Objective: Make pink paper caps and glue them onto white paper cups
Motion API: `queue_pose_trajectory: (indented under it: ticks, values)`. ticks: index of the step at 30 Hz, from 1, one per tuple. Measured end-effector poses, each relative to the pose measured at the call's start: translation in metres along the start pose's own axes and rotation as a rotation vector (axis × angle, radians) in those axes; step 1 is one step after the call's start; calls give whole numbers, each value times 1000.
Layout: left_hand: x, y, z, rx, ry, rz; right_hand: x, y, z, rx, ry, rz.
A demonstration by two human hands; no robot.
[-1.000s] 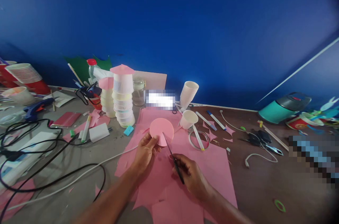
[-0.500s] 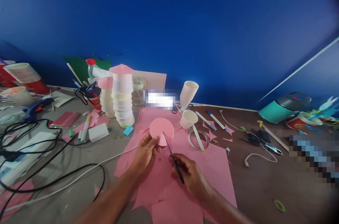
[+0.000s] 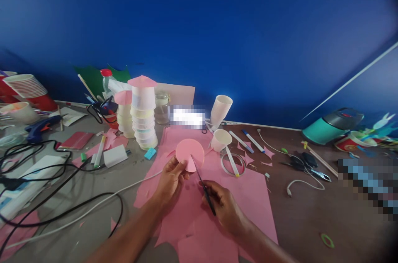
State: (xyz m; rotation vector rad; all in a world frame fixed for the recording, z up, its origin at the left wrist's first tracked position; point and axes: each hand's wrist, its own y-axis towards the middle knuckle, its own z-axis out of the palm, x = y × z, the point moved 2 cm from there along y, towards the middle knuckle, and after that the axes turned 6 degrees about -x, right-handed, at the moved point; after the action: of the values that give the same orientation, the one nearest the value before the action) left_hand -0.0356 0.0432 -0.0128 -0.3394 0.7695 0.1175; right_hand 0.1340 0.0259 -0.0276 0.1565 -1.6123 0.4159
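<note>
My left hand [image 3: 174, 174] pinches the lower left edge of a round pink paper disc [image 3: 188, 149], thumb on top. In my right hand [image 3: 225, 205] is a pair of scissors [image 3: 207, 197] with black handles. Its blades point up and left, lying across the disc's lower right part with the tip near the centre. Part of the handles is hidden by my fingers. Both hands are above large pink paper sheets [image 3: 248, 205] on the table.
Stacked paper cups with pink cone tops [image 3: 142, 81] stand left of the sheets. A single cup [image 3: 221, 140], a tape roll [image 3: 224, 167] and markers [image 3: 254, 142] lie to the right. Black cables [image 3: 62, 221] and a glue gun [image 3: 43, 128] occupy the left. A teal bottle [image 3: 323, 128] lies far right.
Hands, disc and scissors look almost the same as before. The whole view has shifted very slightly.
</note>
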Motion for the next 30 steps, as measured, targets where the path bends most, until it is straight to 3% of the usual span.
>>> queue_pose_trajectory:
  ticks: [11,18,21,27,30]
  values:
    - [-1,-2,1,-11,-24,-10,1,0,-1,21,-30,-16]
    - [-9,1,3,-45,-71,67,5,-1,-2,11,-143,-49]
    - [-12,3,1,-67,-77,103,13,-1,-9,-52,-339,-179]
    - [-13,8,-8,-75,34,160,27,2,-22,-267,-835,-618]
    - [-11,10,-12,-67,80,165,23,4,-22,-329,-983,-701]
